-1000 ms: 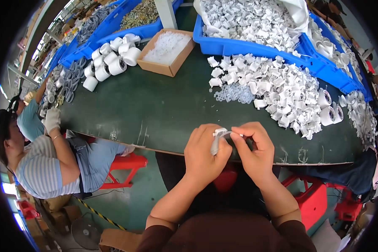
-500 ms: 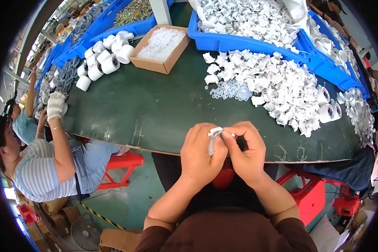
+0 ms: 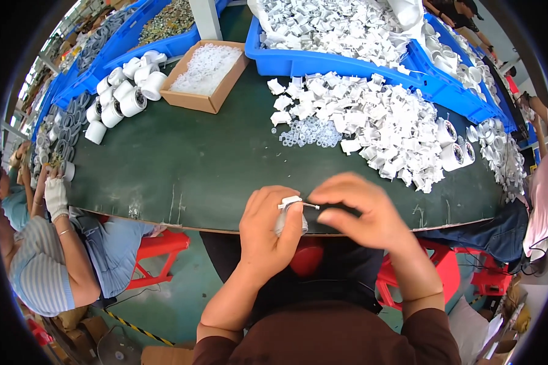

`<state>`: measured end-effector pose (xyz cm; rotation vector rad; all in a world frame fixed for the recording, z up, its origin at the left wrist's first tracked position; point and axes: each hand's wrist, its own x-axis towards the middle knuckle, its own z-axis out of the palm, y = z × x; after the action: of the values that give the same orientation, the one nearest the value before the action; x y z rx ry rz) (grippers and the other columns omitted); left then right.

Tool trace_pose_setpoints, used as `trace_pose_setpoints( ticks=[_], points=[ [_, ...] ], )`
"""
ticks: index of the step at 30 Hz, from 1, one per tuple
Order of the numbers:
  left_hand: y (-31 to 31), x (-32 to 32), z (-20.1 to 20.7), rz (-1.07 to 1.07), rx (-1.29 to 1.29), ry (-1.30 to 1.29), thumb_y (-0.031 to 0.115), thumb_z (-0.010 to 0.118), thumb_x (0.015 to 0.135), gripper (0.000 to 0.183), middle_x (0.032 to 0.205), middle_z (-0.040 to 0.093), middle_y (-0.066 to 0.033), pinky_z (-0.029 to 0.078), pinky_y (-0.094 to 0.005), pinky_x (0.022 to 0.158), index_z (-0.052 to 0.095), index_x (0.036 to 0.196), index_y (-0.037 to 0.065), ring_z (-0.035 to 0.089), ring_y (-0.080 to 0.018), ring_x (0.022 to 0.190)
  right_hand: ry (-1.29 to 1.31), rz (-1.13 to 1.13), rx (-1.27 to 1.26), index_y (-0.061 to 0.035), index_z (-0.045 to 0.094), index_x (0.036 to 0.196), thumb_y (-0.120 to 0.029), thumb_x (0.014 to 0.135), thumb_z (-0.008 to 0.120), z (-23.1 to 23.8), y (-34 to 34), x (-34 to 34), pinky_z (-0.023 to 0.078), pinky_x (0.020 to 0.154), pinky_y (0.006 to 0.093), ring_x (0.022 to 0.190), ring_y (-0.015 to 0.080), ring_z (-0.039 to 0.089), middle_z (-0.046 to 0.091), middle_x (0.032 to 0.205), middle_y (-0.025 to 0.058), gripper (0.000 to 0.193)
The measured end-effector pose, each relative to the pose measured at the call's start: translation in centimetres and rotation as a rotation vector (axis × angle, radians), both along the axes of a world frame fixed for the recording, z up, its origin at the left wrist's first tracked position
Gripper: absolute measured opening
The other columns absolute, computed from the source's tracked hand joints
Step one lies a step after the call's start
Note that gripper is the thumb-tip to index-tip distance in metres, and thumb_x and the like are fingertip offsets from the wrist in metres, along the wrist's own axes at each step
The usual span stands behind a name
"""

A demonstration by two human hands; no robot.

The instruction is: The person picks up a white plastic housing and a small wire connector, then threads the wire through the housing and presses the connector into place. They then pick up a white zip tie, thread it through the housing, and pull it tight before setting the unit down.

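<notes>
In front of my body, by the table's near edge, my left hand (image 3: pixel 268 228) is closed around a small white plastic part (image 3: pixel 291 200). Its lower portion looks translucent or greyish between thumb and fingers, and the palm hides the rest. From the part a short thin wire (image 3: pixel 309 205) sticks out to the right, with a pale tip. My right hand (image 3: pixel 365 210) is just right of that tip, thumb and fingers apart and slightly blurred. Nothing shows between its fingers.
Ahead right lies a heap of white plastic pieces (image 3: pixel 383 128) beside small clear rings (image 3: pixel 310 132). Behind is a blue bin (image 3: pixel 335 64). A cardboard box (image 3: pixel 192 100) of clear bits and white cylinders (image 3: pixel 123 100) stand left. A co-worker's gloved hand (image 3: pixel 56 198) is far left.
My right hand has let go of the part and moved right, its fingers spreading. The wire now shows. My head view has shifted, and the co-worker's gloved hand has come down toward the table's edge.
</notes>
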<state>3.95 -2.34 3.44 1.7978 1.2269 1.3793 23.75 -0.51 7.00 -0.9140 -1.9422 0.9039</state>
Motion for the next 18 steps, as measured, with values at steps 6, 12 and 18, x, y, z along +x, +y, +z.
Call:
trace_pose_setpoints(
  ticks=[6,12,18],
  points=[
    [0.1,0.2,0.3,-0.014,0.028,0.012,0.008,0.064,0.091,0.008,0.097,0.067,-0.0120,0.049,-0.0384,0.077,0.066,0.095,0.002,0.061,-0.0308,0.085,-0.657,-0.328,0.501,-0.0075,0.067,0.106,0.001,0.079,0.072,-0.2,5.4,4.6,0.045,0.088,0.0402,0.098,0.0304,0.056,0.069,0.100,0.0077,0.028],
    [-0.1,-0.2,-0.1,0.044,0.006,-0.004,0.008,0.064,0.091,0.008,0.098,0.067,-0.0125,0.048,-0.0384,0.077,0.065,0.096,0.002,0.061,-0.0305,0.085,-0.759,-0.253,0.509,-0.0073,0.069,0.111,0.001,0.078,0.072,-1.0,5.3,3.9,0.044,0.087,0.0397,0.100,0.0287,0.056,0.067,0.098,0.0069,0.034],
    [-0.3,-0.4,0.0,0.159,0.045,0.057,0.007,0.064,0.091,0.009,0.099,0.066,-0.0129,0.048,-0.0386,0.078,0.065,0.098,0.002,0.061,-0.0312,0.087,-0.020,-0.255,-0.127,-0.0021,0.065,0.117,0.005,0.088,0.065,-0.6,2.2,1.8,0.049,0.088,0.0306,0.099,0.0162,0.062,0.063,0.104,0.0052,0.030]
  ],
)
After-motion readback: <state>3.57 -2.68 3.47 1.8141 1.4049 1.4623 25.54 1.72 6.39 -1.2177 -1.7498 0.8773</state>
